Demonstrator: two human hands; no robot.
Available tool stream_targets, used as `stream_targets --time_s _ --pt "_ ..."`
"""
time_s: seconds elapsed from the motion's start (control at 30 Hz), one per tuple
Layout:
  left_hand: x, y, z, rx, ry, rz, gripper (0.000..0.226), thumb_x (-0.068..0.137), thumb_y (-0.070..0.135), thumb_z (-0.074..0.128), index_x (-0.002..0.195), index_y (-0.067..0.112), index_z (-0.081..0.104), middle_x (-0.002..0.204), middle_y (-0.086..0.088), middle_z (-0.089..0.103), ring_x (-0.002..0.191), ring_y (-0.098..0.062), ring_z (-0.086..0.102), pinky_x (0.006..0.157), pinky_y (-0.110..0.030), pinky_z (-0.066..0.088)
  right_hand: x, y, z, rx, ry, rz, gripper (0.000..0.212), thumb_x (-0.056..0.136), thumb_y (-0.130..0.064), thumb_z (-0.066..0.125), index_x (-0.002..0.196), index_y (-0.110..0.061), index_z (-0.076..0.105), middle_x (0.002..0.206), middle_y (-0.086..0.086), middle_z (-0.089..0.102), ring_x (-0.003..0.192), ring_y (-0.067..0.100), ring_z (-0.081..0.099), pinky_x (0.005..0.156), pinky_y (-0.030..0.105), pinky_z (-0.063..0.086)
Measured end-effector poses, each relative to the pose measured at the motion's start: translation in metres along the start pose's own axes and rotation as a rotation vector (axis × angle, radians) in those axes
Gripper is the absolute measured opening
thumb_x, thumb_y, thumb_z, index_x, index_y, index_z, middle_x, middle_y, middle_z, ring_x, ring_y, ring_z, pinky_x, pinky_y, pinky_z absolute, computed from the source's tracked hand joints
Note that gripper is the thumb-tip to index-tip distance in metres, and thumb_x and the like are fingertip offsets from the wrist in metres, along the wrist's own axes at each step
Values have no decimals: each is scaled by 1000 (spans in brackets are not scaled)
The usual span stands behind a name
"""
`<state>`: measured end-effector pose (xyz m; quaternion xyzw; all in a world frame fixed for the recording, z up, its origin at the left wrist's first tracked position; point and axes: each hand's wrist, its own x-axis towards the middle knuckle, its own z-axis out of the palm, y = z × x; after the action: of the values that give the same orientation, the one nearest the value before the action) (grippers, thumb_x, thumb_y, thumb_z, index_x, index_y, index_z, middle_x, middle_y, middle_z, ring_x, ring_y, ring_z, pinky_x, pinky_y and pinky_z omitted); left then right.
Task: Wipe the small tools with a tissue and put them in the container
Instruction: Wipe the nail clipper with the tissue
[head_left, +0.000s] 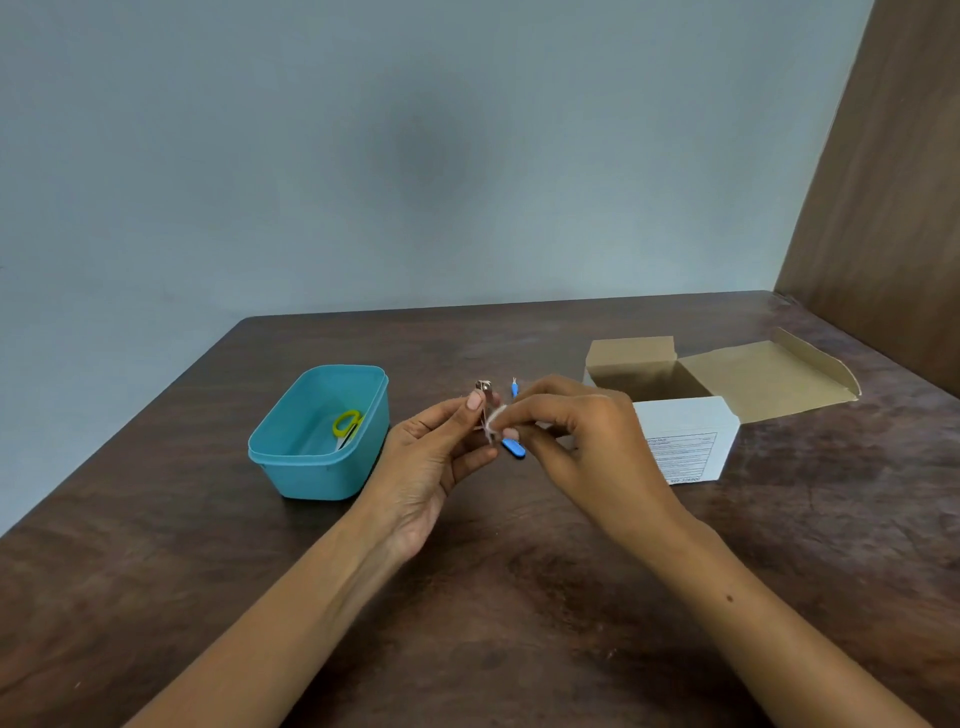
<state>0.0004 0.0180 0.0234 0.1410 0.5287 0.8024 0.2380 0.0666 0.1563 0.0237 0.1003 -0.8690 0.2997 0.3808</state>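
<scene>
My left hand (441, 457) pinches a small metal nail clipper (484, 391) upright above the table. My right hand (582, 436) pinches a small wad of white tissue (494, 420) against the clipper's side. A blue-handled tool (514, 448) lies on the table under my right fingers, its thin metal tip (514, 385) poking out beyond them. The teal plastic container (291, 457) stands to the left, with yellow-handled scissors (347, 425) lying inside it.
An open white cardboard box (685, 436) with brown flaps sits to the right of my hands. The brown wooden table (519, 597) ends at a grey wall behind, and a wooden panel (893, 182) rises at the far right.
</scene>
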Motion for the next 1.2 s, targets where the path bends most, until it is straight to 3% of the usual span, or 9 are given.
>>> stream_targets --time_s 0.07,0.23,0.43,0.63,0.8,0.97,1.1,1.2 --pt "2 0 -2 35 39 10 24 69 28 67 85 12 75 76 -2 73 68 -7 68 58 -16 56 -2 -2 4 -30 -14 -25 16 81 -6 69 88 -19 75 88 -5 70 80 7 64 65 31 54" --pt "-1 -4 2 75 56 5 20 70 29 67 77 12 76 71 0 72 67 -6 64 58 -15 54 -3 -6 9 -9 192 9 16 80 -3 72 90 -16 75 86 -2 70 76 6 64 63 25 53" --pt "4 1 -3 -30 108 10 15 81 18 63 84 6 72 65 0 71 55 -4 64 56 -13 55 -3 -2 12 -20 36 -50 14 79 -2 72 89 -12 75 86 0 71 77 11 66 65 32 55" --pt "2 -2 2 -11 77 30 12 85 14 62 82 6 70 62 -2 71 56 -4 66 57 -13 55 -4 -3 11 1 117 7 15 80 -2 71 90 -13 75 87 -1 70 79 7 64 65 26 54" --pt "7 -1 -4 -37 122 34 21 70 21 68 82 4 72 70 -6 72 61 -9 67 56 -15 55 -4 -4 10 13 38 -19 17 79 -1 72 88 -14 75 85 -2 70 78 6 63 67 23 53" --pt "7 -3 -4 -19 142 25 17 80 19 65 85 5 72 66 -3 69 59 -7 65 55 -16 55 -2 -3 7 -13 -55 -58 16 75 -2 74 84 -16 76 80 -2 71 76 8 62 68 14 49" --pt "6 -2 -3 19 92 -16 18 88 20 59 91 8 72 77 -7 74 67 -10 69 55 -20 56 -3 -4 6 130 47 153 15 78 -4 73 84 -17 76 81 -5 72 76 8 66 68 22 55" --pt "5 -4 -1 40 40 -46 24 91 18 56 101 2 70 90 -9 74 74 -10 70 57 -21 57 -2 -5 3 227 199 296 14 79 -5 73 86 -16 75 84 -6 73 78 4 67 68 15 53"
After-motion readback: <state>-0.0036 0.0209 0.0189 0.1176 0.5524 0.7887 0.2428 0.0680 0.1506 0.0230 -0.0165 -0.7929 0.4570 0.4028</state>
